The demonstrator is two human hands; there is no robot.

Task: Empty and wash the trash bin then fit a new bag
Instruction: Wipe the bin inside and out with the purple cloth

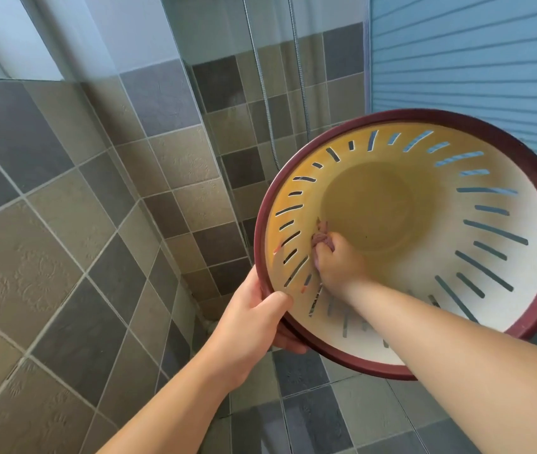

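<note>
The bin [457, 257] is empty; washing seems underway. Left hand [250, 312] grips the rim, right hand [336, 260] clutches a cloth [320, 236] (pinkish) inside. No bag fitted yet.

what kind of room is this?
Probably a bathroom shower area: grey and beige tiled walls, a clear glass partition and a metal shower hose hanging behind it.

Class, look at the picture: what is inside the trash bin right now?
Inside the trash bin the right hand grips a pinkish cloth against the slotted wall. The base looks bare, with no bag. The forearm hides part of the lower wall.
</note>
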